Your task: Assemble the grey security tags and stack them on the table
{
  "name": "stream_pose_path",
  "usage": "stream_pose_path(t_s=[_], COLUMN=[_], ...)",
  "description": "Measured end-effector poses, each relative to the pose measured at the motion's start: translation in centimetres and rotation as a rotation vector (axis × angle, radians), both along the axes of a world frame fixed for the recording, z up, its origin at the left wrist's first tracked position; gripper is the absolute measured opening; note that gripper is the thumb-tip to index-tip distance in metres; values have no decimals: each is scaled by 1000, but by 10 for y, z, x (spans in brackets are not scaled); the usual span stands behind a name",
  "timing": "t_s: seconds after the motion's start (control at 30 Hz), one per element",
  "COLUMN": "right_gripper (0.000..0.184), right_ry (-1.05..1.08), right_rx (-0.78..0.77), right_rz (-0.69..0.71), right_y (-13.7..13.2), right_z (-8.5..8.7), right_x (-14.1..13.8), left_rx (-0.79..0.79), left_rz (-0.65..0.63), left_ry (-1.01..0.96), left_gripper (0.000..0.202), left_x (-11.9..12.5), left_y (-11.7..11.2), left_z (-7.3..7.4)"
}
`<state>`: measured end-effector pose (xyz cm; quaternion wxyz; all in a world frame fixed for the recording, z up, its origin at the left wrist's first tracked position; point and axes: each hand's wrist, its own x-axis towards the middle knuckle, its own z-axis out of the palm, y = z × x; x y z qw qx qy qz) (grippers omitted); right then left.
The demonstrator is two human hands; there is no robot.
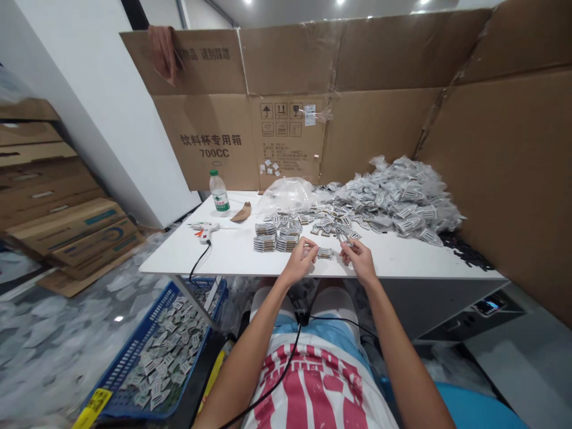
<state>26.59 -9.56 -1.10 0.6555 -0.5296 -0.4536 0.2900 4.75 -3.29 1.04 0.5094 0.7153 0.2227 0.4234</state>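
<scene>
My left hand (pixel 302 260) is at the table's front edge, fingers curled together beside a small stack of slotted grey-and-white pieces (pixel 325 254). Whether it grips anything is hidden. To the right of that stack, my right hand (pixel 358 258) pinches one slotted grey piece (pixel 344 234) between thumb and fingers. Neat stacks of the same pieces (pixel 264 237) stand just left of my left hand. Loose slotted pieces (pixel 330 219) lie scattered behind my hands.
A large heap of plastic-wrapped pieces (pixel 402 196) covers the table's back right, beside black strips (pixel 469 253). On the left are a glue gun (pixel 205 231), a bottle (pixel 218 193) and a brown curved piece (pixel 242 212). Below, a blue basket (pixel 107 351) holds pieces. Cardboard (pixel 379 125) walls the back.
</scene>
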Motion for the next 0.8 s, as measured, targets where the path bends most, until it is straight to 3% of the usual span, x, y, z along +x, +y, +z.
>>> stream_pose_path(t_s=[0.3,0.57,0.8], right_gripper=[45,43,44], right_ry=[0,-13,-30], right_rx=[30,33,29], right_rz=[13,8,5], right_y=[-2,-2,-2], right_z=[2,2,1], right_x=[-2,-2,-2], left_rx=[-14,91,106], left_rz=[-56,24,-19], left_ry=[40,107,113], left_gripper=[40,45,46], left_x=[0,-1,-2], left_y=[-3,0,0], left_z=[2,4,5])
